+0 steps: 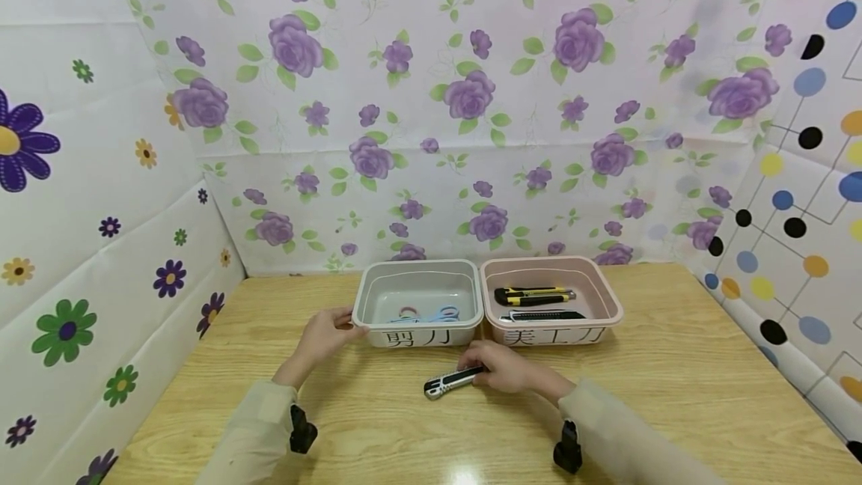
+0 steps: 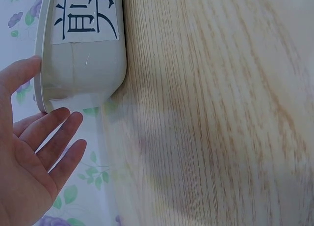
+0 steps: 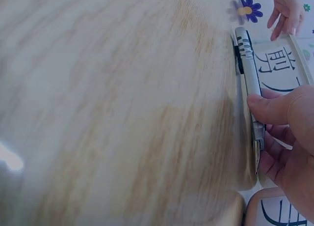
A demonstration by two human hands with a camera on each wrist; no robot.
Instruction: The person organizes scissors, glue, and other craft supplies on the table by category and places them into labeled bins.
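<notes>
My right hand (image 1: 500, 367) grips a silver and black utility knife (image 1: 447, 382) between thumb and fingers, in front of the two bins. In the right wrist view the knife (image 3: 250, 76) lies lengthwise, its far end sticking out past the thumb. My left hand (image 1: 326, 339) touches the left front corner of the grey bin (image 1: 420, 266), fingers mostly straight, as the left wrist view also shows. Scissors (image 1: 447, 313) with blue and red handles lie in that bin. The pink bin (image 1: 609, 309) beside it holds several utility knives (image 1: 535, 296), some yellow and black.
Both bins carry paper labels with black Chinese characters on their front walls. They stand side by side at the back of a wood-grain table (image 1: 377, 432), near a flowered cloth backdrop (image 1: 431, 193). Patterned cloth walls (image 1: 795, 260) flank the table.
</notes>
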